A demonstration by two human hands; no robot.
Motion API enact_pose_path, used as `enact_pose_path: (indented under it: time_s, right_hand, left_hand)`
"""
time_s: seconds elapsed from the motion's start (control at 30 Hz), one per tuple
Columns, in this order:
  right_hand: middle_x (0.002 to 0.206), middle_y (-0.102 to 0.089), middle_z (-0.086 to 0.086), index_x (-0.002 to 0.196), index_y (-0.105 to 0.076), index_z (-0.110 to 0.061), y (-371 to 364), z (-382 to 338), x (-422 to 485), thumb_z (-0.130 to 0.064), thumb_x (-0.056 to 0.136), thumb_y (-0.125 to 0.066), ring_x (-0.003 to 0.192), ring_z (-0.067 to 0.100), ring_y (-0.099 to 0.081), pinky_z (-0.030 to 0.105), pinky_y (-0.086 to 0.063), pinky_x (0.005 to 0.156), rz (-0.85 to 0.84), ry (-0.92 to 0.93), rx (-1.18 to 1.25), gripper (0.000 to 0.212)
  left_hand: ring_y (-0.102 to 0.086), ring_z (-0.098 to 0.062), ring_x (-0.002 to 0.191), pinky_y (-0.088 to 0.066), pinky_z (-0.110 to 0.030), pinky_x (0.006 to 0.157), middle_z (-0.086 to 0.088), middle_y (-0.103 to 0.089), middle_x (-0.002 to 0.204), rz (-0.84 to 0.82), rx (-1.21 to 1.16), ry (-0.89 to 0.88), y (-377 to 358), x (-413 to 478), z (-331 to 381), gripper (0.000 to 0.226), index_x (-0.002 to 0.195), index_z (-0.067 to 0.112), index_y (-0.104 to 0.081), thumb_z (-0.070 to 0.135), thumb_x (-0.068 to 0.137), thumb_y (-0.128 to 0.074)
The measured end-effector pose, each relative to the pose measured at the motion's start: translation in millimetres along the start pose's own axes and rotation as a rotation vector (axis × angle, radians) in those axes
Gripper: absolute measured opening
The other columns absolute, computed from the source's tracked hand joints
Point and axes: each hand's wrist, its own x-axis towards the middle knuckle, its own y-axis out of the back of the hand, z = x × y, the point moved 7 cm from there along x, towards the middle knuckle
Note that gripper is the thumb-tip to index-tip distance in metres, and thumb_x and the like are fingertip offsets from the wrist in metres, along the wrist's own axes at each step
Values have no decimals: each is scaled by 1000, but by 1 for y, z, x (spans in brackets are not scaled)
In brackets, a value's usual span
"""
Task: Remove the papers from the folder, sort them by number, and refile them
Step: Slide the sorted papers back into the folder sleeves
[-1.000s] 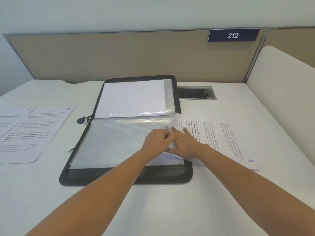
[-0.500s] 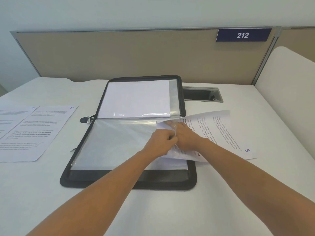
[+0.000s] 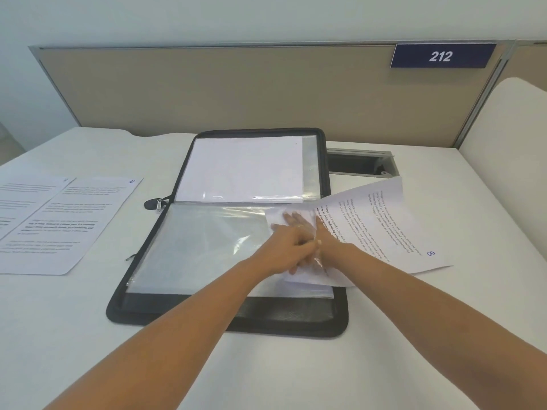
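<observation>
A black zip folder [image 3: 266,324] lies open on the white desk. Its near half holds a clear plastic sleeve [image 3: 201,247]. The far half has a sleeve with a blank white sheet [image 3: 245,170]. My left hand [image 3: 287,247] pinches the near sleeve's right edge with curled fingers. My right hand [image 3: 331,247] holds the printed sheet numbered 8 [image 3: 384,226]. The sheet's left end sits in the sleeve mouth, with fingertips showing through the plastic. The rest of the sheet sticks out to the right, its far edge curled upward.
Two printed sheets lie side by side at the desk's left, one [image 3: 74,220] nearer the folder and one [image 3: 17,202] cut off by the frame. A cable slot [image 3: 361,164] opens behind the folder. A beige partition [image 3: 236,90] with a 212 sign [image 3: 441,56] closes the back.
The sheet numbered 8 has swung and slid leftward, its end going into the sleeve. My hands moved closer together at the sleeve's right edge, and the sheet's far edge lifted.
</observation>
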Motion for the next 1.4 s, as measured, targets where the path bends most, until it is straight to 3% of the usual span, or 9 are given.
enact_pose_path:
  time_s: [0.13, 0.2, 0.4, 0.57, 0.9, 1.03, 1.13, 1.3, 1.4]
  right_hand:
    - [150, -32, 10, 141, -37, -8, 27, -4, -14, -6, 92, -56, 141, 25, -25, 17, -15, 107, 53, 191, 86, 53]
    - [155, -22, 4, 144, -34, -21, 18, -3, -13, -18, 93, -56, 145, 19, -15, 33, -11, 117, 0, 333, -64, 56]
    - [158, 10, -3, 149, 3, -37, -9, 9, -2, -82, 74, -3, 146, 18, 10, 50, 7, 116, -23, 337, -376, 88]
    - [157, 17, -3, 147, 13, -36, -16, 13, 6, -89, 52, 22, 143, 15, 19, 53, 7, 116, 9, 236, -315, 110]
    - [155, 22, -8, 146, 10, -38, -27, -2, 1, -64, 90, -33, 142, 13, 24, 47, 24, 110, -51, 316, -292, 75]
    - [155, 23, -3, 145, 14, -39, -21, -2, 5, -86, 67, 3, 143, 18, 21, 56, 15, 112, 12, 235, -315, 92]
    - [156, 21, -2, 148, 10, -36, -23, -2, 9, -89, 42, 28, 144, 17, 18, 57, 11, 113, 50, 170, -250, 119]
    - [158, 8, -9, 149, -8, -34, -17, -5, 5, -62, 91, -30, 143, 5, 15, 53, 13, 114, 7, 217, -45, 69]
    - [158, 9, -11, 148, -5, -39, -20, -1, 4, -63, 86, -24, 143, 7, 16, 53, 12, 114, -51, 294, -122, 69]
  left_hand:
    - [-51, -15, 56, -42, -30, 59, -3, -58, 60, 371, 139, -61, 48, -5, -32, 34, 67, 11, -61, 33, 90, -48]
    - [-54, -12, 77, -39, -28, 70, 7, -62, 78, 453, 289, -69, 62, -13, -54, 41, 81, 15, -65, 49, 84, -41]
    - [-14, -10, 144, -7, -42, 115, 10, -25, 153, 169, 499, -33, 44, -29, -93, 100, 140, 33, -38, 90, 65, -4]
    - [-1, -9, 145, 2, -45, 115, 11, -8, 158, 77, 639, -8, 34, -33, -92, 113, 147, 35, -20, 92, 56, 13]
    - [-2, -9, 145, -1, -46, 115, 11, -7, 158, 85, 594, -44, 35, -40, -87, 109, 147, 40, -17, 95, 55, 5]
    - [-9, -10, 145, -1, -50, 115, 11, -17, 156, 147, 566, -129, 38, -43, -79, 102, 143, 40, -29, 95, 59, -6]
    - [-35, -10, 133, -16, -51, 109, 7, -48, 138, 293, 568, -343, 36, -48, -60, 75, 124, 34, -55, 84, 73, -30]
    - [-50, -4, 98, -26, -32, 92, 11, -68, 91, 431, 631, -569, 28, -44, -36, 31, 86, 29, -72, 51, 80, -52]
    - [-51, -4, 79, -28, -26, 82, 11, -67, 72, 422, 551, -578, 25, -41, -26, 29, 76, 26, -75, 43, 79, -51]
